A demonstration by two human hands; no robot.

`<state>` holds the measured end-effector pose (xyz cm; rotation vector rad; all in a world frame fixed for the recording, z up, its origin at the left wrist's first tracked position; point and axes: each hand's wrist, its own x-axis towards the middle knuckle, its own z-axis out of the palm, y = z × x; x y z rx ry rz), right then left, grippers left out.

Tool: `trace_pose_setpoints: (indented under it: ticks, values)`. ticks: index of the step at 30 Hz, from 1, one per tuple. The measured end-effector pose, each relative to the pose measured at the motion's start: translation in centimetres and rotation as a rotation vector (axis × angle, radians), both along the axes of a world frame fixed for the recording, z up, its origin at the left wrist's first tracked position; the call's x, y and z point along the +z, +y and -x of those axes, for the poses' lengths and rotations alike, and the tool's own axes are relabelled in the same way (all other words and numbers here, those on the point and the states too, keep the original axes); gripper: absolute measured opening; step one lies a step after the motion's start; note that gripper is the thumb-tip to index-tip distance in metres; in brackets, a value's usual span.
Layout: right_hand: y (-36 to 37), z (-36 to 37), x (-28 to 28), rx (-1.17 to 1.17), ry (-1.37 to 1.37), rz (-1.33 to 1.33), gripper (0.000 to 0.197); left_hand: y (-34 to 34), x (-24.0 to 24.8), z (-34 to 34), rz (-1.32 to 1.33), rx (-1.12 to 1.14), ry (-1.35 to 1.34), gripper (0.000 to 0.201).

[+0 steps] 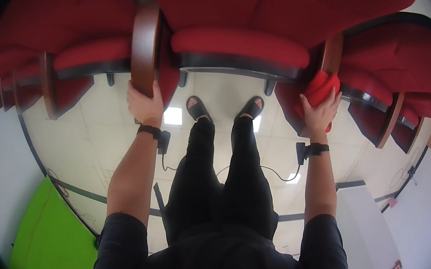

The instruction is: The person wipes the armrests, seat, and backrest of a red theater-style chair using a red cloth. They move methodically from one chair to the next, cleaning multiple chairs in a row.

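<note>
In front of me is a red upholstered seat (240, 45) with a wooden armrest on each side. My left hand (145, 105) grips the front end of the left armrest (145, 40), fingers curled around its edge. My right hand (320, 114) closes over a bright red cloth (320, 87), pressing it against the front of the right armrest (332, 52). The cloth drapes over that armrest and hides most of its front end; part of it hangs below my fingers.
More red seats with wooden armrests (47, 84) run off to both sides. Beige tiles (91, 141) cover the floor. Behind me stand a bright green panel (52, 233) at left and a white slab-like object (362, 228) at right. A cable (270, 169) links my wrist devices.
</note>
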<state>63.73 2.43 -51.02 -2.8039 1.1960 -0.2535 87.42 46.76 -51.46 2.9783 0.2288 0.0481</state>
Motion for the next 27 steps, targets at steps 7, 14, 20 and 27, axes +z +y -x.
trace_pose_setpoints:
  ticks: [7,14,20,27]
  values:
    - [0.0,-2.2,0.5,-0.006,0.181,-0.04,0.088,-0.4,0.1,-0.5,0.01,-0.037,-0.001,0.08]
    - [-1.9,-5.6,0.7,-0.019,0.168,-0.028,0.084,-0.6,0.4,-0.5,-0.006,-0.016,0.007,0.079]
    - [-6.7,-12.1,-0.1,0.067,0.219,0.006,0.079,-0.2,0.0,-0.5,-0.04,-0.041,0.009,0.077]
    - [-9.0,-13.9,-1.6,0.07,0.176,-0.031,0.075,-0.3,0.1,-0.4,-0.048,-0.035,0.022,0.076]
